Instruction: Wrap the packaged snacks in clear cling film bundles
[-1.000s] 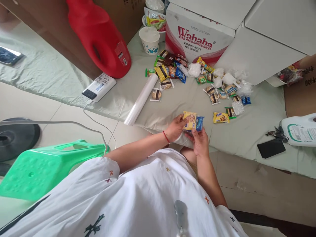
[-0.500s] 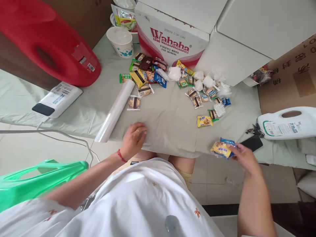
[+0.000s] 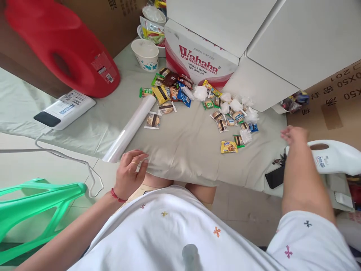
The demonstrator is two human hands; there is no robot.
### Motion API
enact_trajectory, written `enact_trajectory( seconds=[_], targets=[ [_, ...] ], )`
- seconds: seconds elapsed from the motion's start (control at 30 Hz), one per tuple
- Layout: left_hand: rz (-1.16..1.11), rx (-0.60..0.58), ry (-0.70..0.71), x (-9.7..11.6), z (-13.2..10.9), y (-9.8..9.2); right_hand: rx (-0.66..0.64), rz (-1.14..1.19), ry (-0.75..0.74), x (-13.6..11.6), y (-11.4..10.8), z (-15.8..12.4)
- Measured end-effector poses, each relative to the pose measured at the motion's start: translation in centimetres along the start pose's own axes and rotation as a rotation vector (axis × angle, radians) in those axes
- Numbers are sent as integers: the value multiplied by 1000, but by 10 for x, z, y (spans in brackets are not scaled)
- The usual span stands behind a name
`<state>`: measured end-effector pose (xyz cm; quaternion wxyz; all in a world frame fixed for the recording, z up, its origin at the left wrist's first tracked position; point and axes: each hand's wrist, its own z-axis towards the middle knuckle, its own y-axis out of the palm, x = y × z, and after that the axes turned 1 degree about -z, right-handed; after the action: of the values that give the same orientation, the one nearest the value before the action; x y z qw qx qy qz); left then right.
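While the left hand (image 3: 130, 170) lies half-curled and empty by the near end of the film roll (image 3: 129, 129), the right hand (image 3: 293, 134) stretches right beside the white jug (image 3: 335, 158). Its grip cannot be told.

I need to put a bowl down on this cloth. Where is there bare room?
The cloth is bare between the plastic roll and the yellow cookie packet, beside the left hand. Another strip lies between the roll and the white device. Crowded: the snack heap before the Wahaha box.
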<state>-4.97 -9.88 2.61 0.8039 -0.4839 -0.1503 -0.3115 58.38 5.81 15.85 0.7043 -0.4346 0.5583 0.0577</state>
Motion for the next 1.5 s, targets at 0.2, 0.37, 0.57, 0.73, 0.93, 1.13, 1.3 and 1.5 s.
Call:
enact_trajectory(
  seconds=[0.2,0.37,0.57,0.73,0.93,1.13,1.3,1.5],
  targets=[
    [168,256,45,-16,26,-23,-102,76,115,83,39,-113],
    [346,292,-258,-42,66,-36,-214,149,64,132,21,-210],
    [250,-213,-670,-76,97,-42,-169,140,97,148,25,-273],
    [213,-503,-622,-73,107,-34,-187,148,43,115,54,-290],
    [60,-511,-685,-55,96,-41,-284,259,-67,44,109,-311],
    [-822,-341,-847,-12,53,-62,-674,439,-56,-21,177,-360],
    [-1162,-327,-903,16,30,-50,-941,534,61,-44,213,-384],
    [-815,-354,-790,26,21,-18,-947,654,213,-46,233,-404]
  ],
)
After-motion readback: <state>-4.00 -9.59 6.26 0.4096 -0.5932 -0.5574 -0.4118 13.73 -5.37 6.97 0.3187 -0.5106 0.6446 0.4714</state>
